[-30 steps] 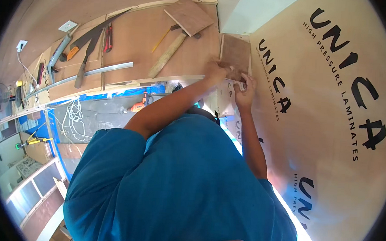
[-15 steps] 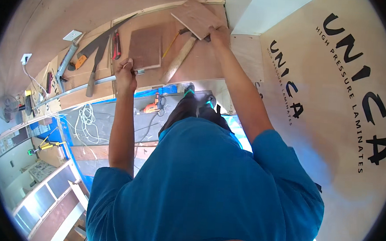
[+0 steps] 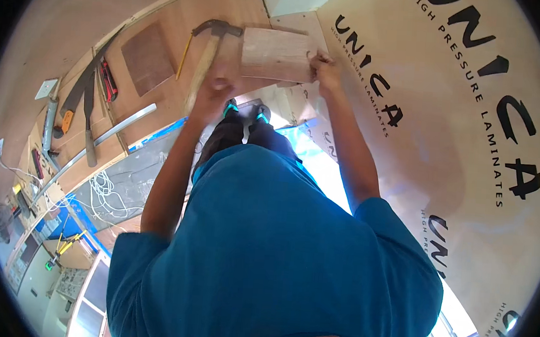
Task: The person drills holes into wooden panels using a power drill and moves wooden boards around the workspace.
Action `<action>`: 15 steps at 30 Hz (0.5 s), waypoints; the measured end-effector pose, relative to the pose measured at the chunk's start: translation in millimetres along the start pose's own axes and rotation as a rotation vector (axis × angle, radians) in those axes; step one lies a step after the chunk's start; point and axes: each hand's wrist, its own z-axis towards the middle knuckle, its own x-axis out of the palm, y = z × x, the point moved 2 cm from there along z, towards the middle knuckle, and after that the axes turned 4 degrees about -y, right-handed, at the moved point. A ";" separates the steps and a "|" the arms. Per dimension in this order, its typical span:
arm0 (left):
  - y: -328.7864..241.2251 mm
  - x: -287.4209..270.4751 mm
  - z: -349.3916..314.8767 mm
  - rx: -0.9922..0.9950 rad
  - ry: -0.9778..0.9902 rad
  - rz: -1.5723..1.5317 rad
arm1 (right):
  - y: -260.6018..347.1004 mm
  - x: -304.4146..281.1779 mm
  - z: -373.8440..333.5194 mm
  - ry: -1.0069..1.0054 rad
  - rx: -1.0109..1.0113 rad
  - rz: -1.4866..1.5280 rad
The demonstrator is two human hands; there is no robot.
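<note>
My right hand (image 3: 326, 72) grips the right edge of a small light wooden board (image 3: 275, 55), fingers closed around its side. To the left of that board, my left hand (image 3: 215, 91) is smeared by motion over the handle of a claw hammer (image 3: 206, 62); whether it touches the handle I cannot tell. The hammer lies with its head away from me. Beyond it are a yellow pencil (image 3: 184, 57) and a darker brown board (image 3: 147, 60), lying flat on the wooden worktop (image 3: 167, 29).
Left on the worktop lie a red utility knife (image 3: 108, 81), a handsaw (image 3: 80, 92), a chisel-like tool (image 3: 89, 120), a metal strip (image 3: 124, 124) and a caulking gun (image 3: 48, 127). A white cord (image 3: 103, 189) coils on the floor. A paper-covered wall (image 3: 408, 134) stands right.
My left hand has left the brown board and moved right, to the hammer handle. The light board in my right hand has turned to lie nearly level, clear of the hammer head. The view has shifted.
</note>
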 end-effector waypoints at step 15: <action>6.3 105.1 37.9 0.063 0.076 -0.376 | -37.9 -12.3 -64.0 -0.080 -0.730 -1.016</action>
